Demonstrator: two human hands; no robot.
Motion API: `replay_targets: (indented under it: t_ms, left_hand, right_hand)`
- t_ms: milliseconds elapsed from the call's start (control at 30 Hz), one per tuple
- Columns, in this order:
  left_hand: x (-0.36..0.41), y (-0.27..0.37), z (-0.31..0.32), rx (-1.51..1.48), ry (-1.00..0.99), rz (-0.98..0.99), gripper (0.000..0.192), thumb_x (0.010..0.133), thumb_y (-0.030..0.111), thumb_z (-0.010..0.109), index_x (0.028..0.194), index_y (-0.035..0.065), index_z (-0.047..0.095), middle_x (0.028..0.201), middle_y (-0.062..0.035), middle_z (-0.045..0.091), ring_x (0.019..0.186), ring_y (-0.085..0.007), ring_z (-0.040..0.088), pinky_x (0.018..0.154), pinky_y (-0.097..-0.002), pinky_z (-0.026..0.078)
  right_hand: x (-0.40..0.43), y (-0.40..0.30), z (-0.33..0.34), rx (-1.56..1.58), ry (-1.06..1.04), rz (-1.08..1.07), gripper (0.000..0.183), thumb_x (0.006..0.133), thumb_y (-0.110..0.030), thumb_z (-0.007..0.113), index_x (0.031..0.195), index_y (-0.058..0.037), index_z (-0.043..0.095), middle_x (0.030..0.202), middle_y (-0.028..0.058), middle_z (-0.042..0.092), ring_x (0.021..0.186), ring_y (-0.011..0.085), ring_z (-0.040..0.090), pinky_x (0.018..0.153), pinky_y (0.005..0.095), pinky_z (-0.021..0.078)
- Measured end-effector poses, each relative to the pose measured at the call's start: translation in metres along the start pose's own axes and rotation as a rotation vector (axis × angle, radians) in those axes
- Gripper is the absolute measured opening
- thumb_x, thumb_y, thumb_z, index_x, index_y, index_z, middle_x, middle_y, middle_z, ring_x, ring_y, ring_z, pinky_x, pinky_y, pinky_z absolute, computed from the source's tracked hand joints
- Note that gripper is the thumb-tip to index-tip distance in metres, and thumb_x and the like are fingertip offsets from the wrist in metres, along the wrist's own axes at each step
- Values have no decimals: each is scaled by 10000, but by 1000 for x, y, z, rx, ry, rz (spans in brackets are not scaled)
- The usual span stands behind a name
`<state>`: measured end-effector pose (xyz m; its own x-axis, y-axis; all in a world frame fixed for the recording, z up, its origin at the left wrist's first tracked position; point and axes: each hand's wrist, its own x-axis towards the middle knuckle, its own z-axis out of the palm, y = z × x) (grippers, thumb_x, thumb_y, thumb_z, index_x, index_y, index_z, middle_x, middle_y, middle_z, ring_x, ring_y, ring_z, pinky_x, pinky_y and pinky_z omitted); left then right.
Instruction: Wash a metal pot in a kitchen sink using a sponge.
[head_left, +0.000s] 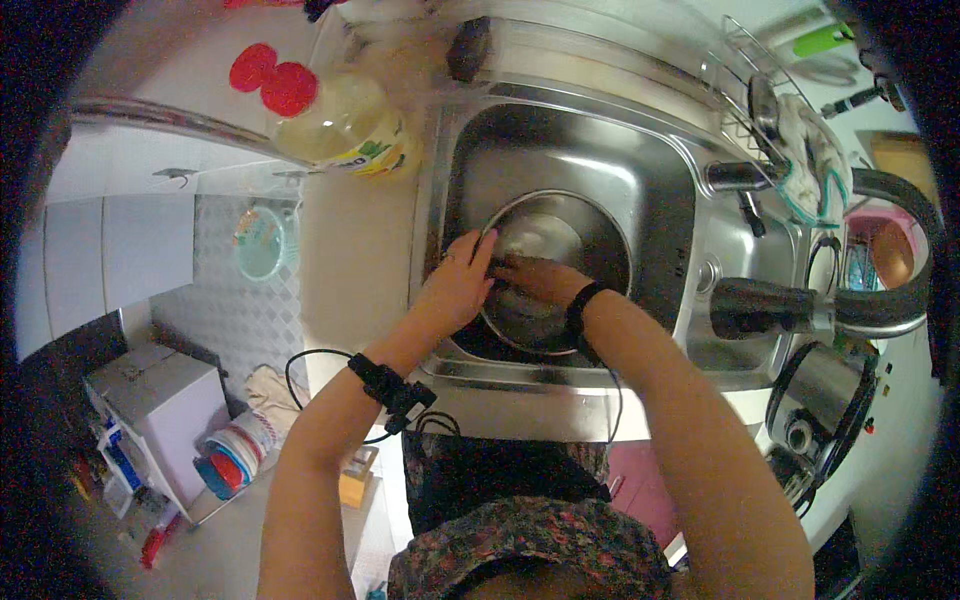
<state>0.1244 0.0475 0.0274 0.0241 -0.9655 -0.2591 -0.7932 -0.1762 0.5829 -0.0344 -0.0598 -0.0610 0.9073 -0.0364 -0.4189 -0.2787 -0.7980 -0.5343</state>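
A round stainless steel bowl (555, 214) sits inside the larger basin of a steel sink (570, 139). My left hand (457, 281) grips the bowl's left rim, with fingertips reaching over the edge. Inside the bowl, my right hand (544, 281) reaches across towards that same rim, its fingertips close to those of my left hand. Whether the right fingers pinch anything is too dark to tell. The bowl's lower inside is in shadow, so its contents are unclear. Black straps with a cable circle both wrists.
A black pull-out faucet (765, 307) reaches over the smaller basin at right. Behind it, a cloth (806, 161) hangs on a wire rack. Large bottles with red caps (289, 88) stand on the left counter. A metal appliance (825, 405) sits at lower right.
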Motion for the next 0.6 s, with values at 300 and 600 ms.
replay_targets:
  t_ms: [300, 600]
  left_hand:
    - [2, -5, 19, 159, -22, 233, 608, 769, 136, 557, 1282, -34, 280, 1371, -234, 206, 1244, -434, 227, 1034, -455, 239]
    - [-84, -8, -51, 78, 99, 191, 518, 720, 86, 579, 1200, -15, 410, 1348, -195, 261, 1250, -422, 223, 1000, -468, 278]
  right_hand:
    - [-18, -16, -28, -73, -7, -180, 327, 841, -150, 422, 1158, -95, 475, 1174, 156, 499, 1000, 312, 542, 818, 350, 471]
    - [-158, -139, -109, 9, 58, -50, 417, 737, -110, 526, 1151, -96, 476, 879, 119, 560, 739, 294, 566, 583, 391, 474]
